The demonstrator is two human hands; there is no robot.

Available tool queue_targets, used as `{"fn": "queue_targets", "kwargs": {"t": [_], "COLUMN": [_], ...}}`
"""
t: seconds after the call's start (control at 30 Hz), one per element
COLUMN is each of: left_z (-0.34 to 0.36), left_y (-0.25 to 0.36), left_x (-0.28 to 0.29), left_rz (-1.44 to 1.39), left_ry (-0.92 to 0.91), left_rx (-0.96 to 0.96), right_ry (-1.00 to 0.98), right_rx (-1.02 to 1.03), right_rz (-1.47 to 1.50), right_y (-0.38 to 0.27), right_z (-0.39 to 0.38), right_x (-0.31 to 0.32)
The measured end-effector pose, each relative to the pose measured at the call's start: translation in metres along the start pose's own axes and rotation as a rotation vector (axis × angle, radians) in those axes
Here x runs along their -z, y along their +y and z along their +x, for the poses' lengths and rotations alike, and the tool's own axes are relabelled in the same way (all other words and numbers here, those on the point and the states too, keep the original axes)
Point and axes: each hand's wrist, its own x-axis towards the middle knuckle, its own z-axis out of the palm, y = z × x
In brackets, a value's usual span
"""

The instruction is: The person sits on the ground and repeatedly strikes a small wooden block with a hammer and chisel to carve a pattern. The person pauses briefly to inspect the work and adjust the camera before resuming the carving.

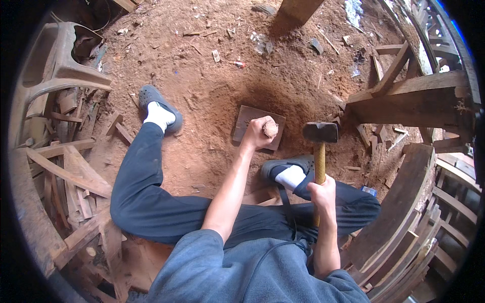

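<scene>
Flat board (244, 117): While it is partly hidden by a fist, it can be seen set down on the brown, dusty ground (202, 151). No clear crack can be made out on its bare part.
Left hand (256, 134): It is held over the flat board, and its fingers are curled tight around a round wood piece (270, 128).
Round wood piece: It is kept above the flat board by the left hand, with a pale, rough end turned up. Its low end is hidden, so it cannot be told whether the flat board is touched.
Right hand (322, 194): It is placed to the right of the flat board and nearer the body, and its fingers are wrapped around the hammer (320, 159) by the yellow handle.
Hammer: Its dark head is held to the right of the flat board, apart from the round wood piece.
Wood and hammer work: Both things are gripped, and the round wood piece is put over the flat board, so the work seems to be set up but not finished. No hit is being made now. How much is left cannot be told.
Long planks (389, 212): They are piled well to the right of the flat board.
Chair (60, 55): It is found far to the left of the flat board.
</scene>
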Motion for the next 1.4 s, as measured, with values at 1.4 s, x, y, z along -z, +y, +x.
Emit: {"fn": "queue_targets", "kwargs": {"t": [1.4], "left_z": [-0.021], "left_y": [-0.001], "left_x": [0.007], "left_rz": [-0.008], "left_ry": [0.048], "left_rx": [0.049], "right_ry": [-0.065], "right_rx": [-0.164], "right_rz": [-0.017], "right_y": [0.022], "right_z": [0.005], "right_x": [0.014]}}
